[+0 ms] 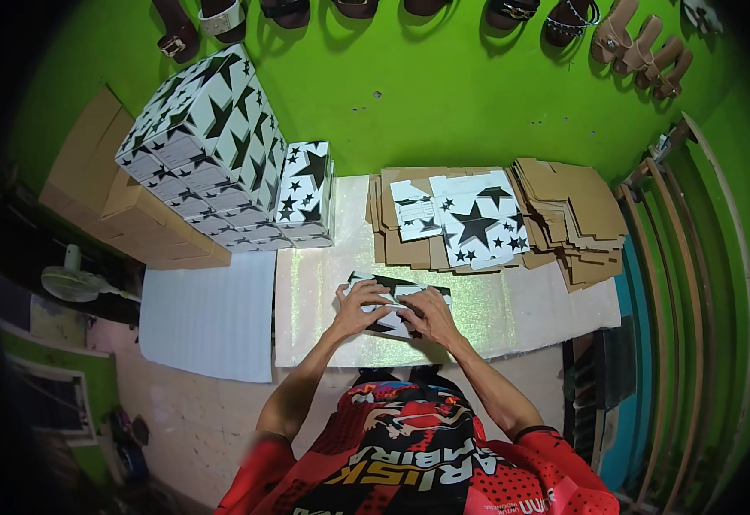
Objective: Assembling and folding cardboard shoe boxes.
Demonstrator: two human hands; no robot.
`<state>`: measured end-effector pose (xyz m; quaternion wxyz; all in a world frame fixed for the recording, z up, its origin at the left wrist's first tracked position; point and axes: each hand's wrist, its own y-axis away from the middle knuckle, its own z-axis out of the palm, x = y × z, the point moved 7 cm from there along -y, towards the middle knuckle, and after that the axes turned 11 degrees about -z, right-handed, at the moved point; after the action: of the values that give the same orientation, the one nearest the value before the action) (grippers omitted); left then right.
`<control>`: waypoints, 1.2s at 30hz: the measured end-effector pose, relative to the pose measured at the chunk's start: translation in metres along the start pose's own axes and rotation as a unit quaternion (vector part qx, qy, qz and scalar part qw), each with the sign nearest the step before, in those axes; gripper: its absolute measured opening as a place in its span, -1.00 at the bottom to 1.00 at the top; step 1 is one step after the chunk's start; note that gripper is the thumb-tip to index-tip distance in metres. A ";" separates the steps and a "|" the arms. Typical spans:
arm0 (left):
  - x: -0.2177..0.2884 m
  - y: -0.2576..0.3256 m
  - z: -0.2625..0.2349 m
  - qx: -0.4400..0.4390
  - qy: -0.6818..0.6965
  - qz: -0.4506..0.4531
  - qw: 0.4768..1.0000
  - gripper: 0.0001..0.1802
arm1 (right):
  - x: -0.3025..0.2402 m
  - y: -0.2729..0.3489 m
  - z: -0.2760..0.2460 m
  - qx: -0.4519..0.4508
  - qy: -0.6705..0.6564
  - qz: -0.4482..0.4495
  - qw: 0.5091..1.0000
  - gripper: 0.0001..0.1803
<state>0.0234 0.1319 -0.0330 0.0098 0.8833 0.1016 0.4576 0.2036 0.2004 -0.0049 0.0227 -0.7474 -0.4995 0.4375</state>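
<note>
Close in front of me on the table lies a small white cardboard box (389, 281) printed with black stars. My left hand (360, 306) grips its left part, fingers bent over the top. From the right, my right hand (429, 314) holds the same box, its fingertips close to those of the left at the middle. Both hands appear closed on the cardboard. They cover much of it, so the folds and flaps under the fingers cannot be made out.
Star-printed boxes (220, 146) are stacked at the back left, beside brown cartons (147, 219). Flat star-printed cardboard (478, 225) lies on brown flattened cardboard (568, 202) at the back right. Sandals (568, 26) hang on the green wall. A fan (72, 275) stands left of the table (521, 318).
</note>
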 end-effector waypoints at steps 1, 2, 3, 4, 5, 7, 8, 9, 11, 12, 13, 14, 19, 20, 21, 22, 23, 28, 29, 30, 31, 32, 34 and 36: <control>0.002 -0.003 0.000 0.007 0.010 -0.004 1.000 -0.76 | 0.002 -0.002 0.000 0.002 0.001 0.001 1.000 -0.75; 0.004 -0.006 0.000 0.013 0.019 -0.009 1.000 -0.78 | 0.004 -0.004 -0.001 0.013 0.005 -0.003 1.000 -0.78; 0.007 -0.009 0.001 0.012 0.018 -0.007 1.000 -0.78 | 0.005 -0.005 -0.003 0.023 0.009 -0.006 1.000 -0.80; 0.008 -0.010 0.000 0.037 0.000 -0.002 0.999 -0.79 | 0.004 -0.008 -0.002 0.024 0.009 -0.007 1.000 -0.80; 0.008 -0.011 -0.002 0.062 -0.018 0.003 0.998 -0.79 | 0.005 -0.009 -0.002 0.031 0.013 0.009 0.999 -0.83; 0.008 -0.016 -0.001 0.068 -0.021 -0.005 0.997 -0.79 | 0.007 -0.010 -0.001 0.039 0.018 0.025 0.999 -0.85; 0.009 -0.019 0.000 0.073 -0.023 -0.014 0.997 -0.79 | 0.009 -0.010 -0.002 0.066 0.011 0.034 0.997 -0.85; 0.011 -0.021 0.001 0.072 -0.023 -0.013 0.997 -0.79 | 0.012 -0.009 -0.004 0.092 0.003 0.043 0.995 -0.85; 0.008 -0.024 -0.001 0.105 -0.027 -0.006 0.994 -0.77 | 0.011 -0.013 -0.004 0.087 0.012 0.051 0.995 -0.85; 0.006 -0.026 0.000 0.106 -0.027 -0.006 0.994 -0.77 | 0.010 -0.016 -0.006 0.099 0.026 0.053 0.993 -0.84; 0.006 -0.028 -0.001 0.122 -0.019 -0.012 0.992 -0.75 | 0.010 -0.017 -0.009 0.113 0.042 0.057 0.991 -0.83; 0.005 -0.029 -0.003 0.139 -0.010 -0.018 0.990 -0.73 | 0.011 -0.019 -0.008 0.101 0.030 0.062 0.992 -0.79; 0.004 -0.034 0.001 0.115 -0.060 -0.019 0.991 -0.70 | 0.018 -0.019 -0.006 0.041 0.051 0.075 0.995 -0.74; 0.007 -0.034 0.002 0.108 -0.047 -0.019 0.993 -0.72 | 0.018 -0.017 -0.006 0.030 0.073 0.051 0.996 -0.71; 0.010 -0.033 0.002 0.101 -0.034 -0.019 0.994 -0.73 | 0.021 -0.014 -0.008 0.030 0.073 0.054 0.995 -0.71; 0.008 -0.031 0.001 0.101 -0.034 -0.021 0.994 -0.73 | 0.018 -0.013 -0.007 0.008 0.073 0.034 0.997 -0.70; 0.007 -0.029 0.000 0.092 -0.027 -0.013 0.995 -0.73 | 0.016 -0.012 -0.005 -0.013 0.073 0.014 0.997 -0.69; 0.003 -0.019 -0.003 0.074 0.015 -0.010 0.997 -0.70 | 0.015 -0.007 -0.006 -0.015 0.050 -0.006 0.999 -0.70; 0.005 -0.017 -0.004 0.072 0.021 -0.005 0.997 -0.71 | 0.013 -0.005 -0.006 -0.020 0.045 -0.009 0.999 -0.70; 0.007 -0.015 -0.005 0.069 0.028 0.000 0.997 -0.71 | 0.013 -0.003 -0.006 -0.025 0.040 -0.011 0.999 -0.71; 0.006 -0.014 -0.007 0.069 0.027 -0.002 0.997 -0.71 | 0.012 -0.002 -0.006 -0.026 0.039 -0.010 0.999 -0.71; 0.007 -0.012 -0.008 0.062 0.022 0.013 0.998 -0.72 | 0.011 -0.001 -0.006 -0.028 0.030 -0.016 0.999 -0.71; 0.009 -0.010 -0.009 0.054 0.016 0.026 0.998 -0.74 | 0.010 -0.001 -0.006 -0.030 0.020 -0.021 0.999 -0.72; 0.012 -0.010 -0.012 0.070 0.022 0.029 0.997 -0.75 | 0.006 -0.003 -0.009 -0.020 0.035 -0.036 0.999 -0.73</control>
<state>0.0186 0.1434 -0.0180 -0.0675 0.8743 0.1075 0.4685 0.2082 0.2100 -0.0020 0.0404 -0.7440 -0.5338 0.4000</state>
